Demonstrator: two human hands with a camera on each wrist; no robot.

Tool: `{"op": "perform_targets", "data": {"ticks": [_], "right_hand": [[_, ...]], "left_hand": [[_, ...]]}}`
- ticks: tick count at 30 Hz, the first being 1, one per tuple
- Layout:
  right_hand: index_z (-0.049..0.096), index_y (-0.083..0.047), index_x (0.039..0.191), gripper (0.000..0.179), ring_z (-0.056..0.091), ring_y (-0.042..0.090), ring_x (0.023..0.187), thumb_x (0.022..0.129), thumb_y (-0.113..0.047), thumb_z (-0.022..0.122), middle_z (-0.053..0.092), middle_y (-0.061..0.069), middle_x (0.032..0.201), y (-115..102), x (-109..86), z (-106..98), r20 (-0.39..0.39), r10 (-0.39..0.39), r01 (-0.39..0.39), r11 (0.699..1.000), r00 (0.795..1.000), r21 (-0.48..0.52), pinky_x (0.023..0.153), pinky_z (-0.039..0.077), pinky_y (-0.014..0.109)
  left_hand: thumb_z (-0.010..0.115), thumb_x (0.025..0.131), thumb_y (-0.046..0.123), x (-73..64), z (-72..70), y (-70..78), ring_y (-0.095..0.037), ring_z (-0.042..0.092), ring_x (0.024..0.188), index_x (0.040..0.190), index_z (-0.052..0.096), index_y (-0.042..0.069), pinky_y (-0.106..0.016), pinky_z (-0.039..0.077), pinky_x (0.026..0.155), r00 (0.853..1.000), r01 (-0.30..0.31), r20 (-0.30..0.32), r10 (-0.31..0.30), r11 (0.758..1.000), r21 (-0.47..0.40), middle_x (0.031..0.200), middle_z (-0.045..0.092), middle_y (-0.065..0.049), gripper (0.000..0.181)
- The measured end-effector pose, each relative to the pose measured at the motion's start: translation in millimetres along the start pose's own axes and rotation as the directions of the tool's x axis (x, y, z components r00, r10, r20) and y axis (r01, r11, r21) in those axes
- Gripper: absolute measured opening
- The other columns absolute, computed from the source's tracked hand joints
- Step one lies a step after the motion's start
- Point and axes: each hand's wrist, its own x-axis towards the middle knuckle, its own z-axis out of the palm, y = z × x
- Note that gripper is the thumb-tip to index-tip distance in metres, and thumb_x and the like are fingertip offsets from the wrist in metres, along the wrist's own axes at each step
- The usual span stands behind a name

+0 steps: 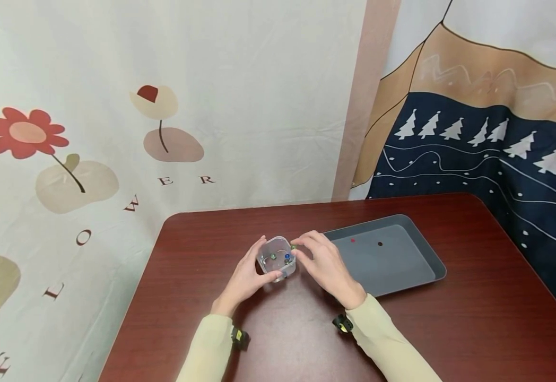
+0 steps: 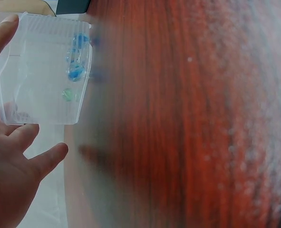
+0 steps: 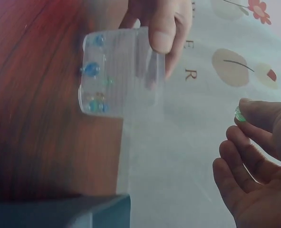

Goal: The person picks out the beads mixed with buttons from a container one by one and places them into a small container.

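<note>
A clear plastic container (image 1: 278, 245) stands at the middle of the table, its open top facing up. Several glass marbles, blue and green, lie at its bottom; a blue marble (image 3: 91, 69) shows through the wall in the right wrist view. My left hand (image 1: 242, 280) grips the container, thumb on the near side and fingers around the far left side. Between thumb and index finger, my right hand (image 1: 324, 266) pinches a green marble (image 3: 239, 114) close by the container's right rim. The other fingers of that hand are loosely bent.
Right of the container lies a grey rectangular tray (image 1: 392, 268). A small red spot (image 1: 353, 240) and a small dark spot (image 1: 380, 244) show on its floor. The brown wooden table (image 1: 201, 249) ends at a printed curtain (image 1: 259, 106) behind.
</note>
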Motion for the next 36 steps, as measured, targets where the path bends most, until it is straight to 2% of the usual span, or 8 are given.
{"op": "perform_targets", "data": {"ticks": [8, 15, 20, 30, 36], "right_hand": [[0.079, -0.011, 0.107, 0.017, 0.062, 0.015, 0.092, 0.091, -0.017, 0.081, 0.069, -0.002, 0.104, -2, 9.4, 20, 0.001, -0.053, 0.053, 0.999, 0.999, 0.012, 0.075, 0.053, 0.033], [0.079, -0.01, 0.108, 0.018, 0.062, 0.016, 0.093, 0.093, -0.021, 0.079, 0.069, -0.002, 0.105, 0, 12.2, 35, 0.066, -0.029, 0.029, 1.0, 0.997, -0.001, 0.076, 0.053, 0.033], [0.079, -0.012, 0.105, 0.016, 0.062, 0.017, 0.095, 0.093, -0.022, 0.08, 0.069, -0.002, 0.104, 3, 10.1, 43, 0.072, -0.044, 0.047, 0.998, 0.996, -0.036, 0.08, 0.053, 0.033], [0.078, -0.013, 0.103, 0.016, 0.062, 0.019, 0.093, 0.09, -0.022, 0.083, 0.069, 0.0, 0.101, 9, 10.5, 54, 0.075, -0.079, 0.085, 0.994, 0.994, -0.073, 0.08, 0.054, 0.034], [0.078, -0.013, 0.107, 0.019, 0.062, 0.018, 0.096, 0.091, -0.023, 0.082, 0.069, -0.001, 0.105, 11, 8.0, 51, 0.076, -0.049, 0.053, 0.998, 0.996, -0.04, 0.081, 0.054, 0.034]], "left_hand": [[0.087, 0.083, 0.039, -0.6, -1.4, 2.3, -0.031, 0.044, 0.144, 0.16, 0.036, 0.005, -0.053, 0.037, 0.114, 1.0, 0.006, 0.007, -0.006, 1.0, -0.007, 0.165, 0.036, -0.009, 0.098], [0.087, 0.084, 0.038, -0.4, -1.2, 2.4, -0.03, 0.039, 0.148, 0.161, 0.034, 0.006, -0.053, 0.035, 0.116, 1.0, 0.003, 0.014, -0.003, 1.0, 0.018, 0.167, 0.034, -0.006, 0.099], [0.087, 0.084, 0.037, 0.1, -0.9, 1.8, -0.029, 0.037, 0.149, 0.161, 0.034, 0.005, -0.053, 0.034, 0.117, 1.0, 0.017, 0.022, -0.017, 1.0, 0.018, 0.168, 0.031, -0.005, 0.099], [0.087, 0.085, 0.036, -0.3, -0.4, 2.4, -0.031, 0.038, 0.149, 0.16, 0.034, 0.003, -0.055, 0.035, 0.116, 1.0, 0.003, 0.016, -0.004, 1.0, 0.024, 0.167, 0.032, -0.008, 0.098], [0.087, 0.084, 0.036, -0.4, -0.6, 2.3, -0.032, 0.039, 0.148, 0.16, 0.035, 0.004, -0.056, 0.036, 0.115, 1.0, -0.005, 0.009, 0.005, 1.0, 0.019, 0.167, 0.033, -0.008, 0.098]]}}
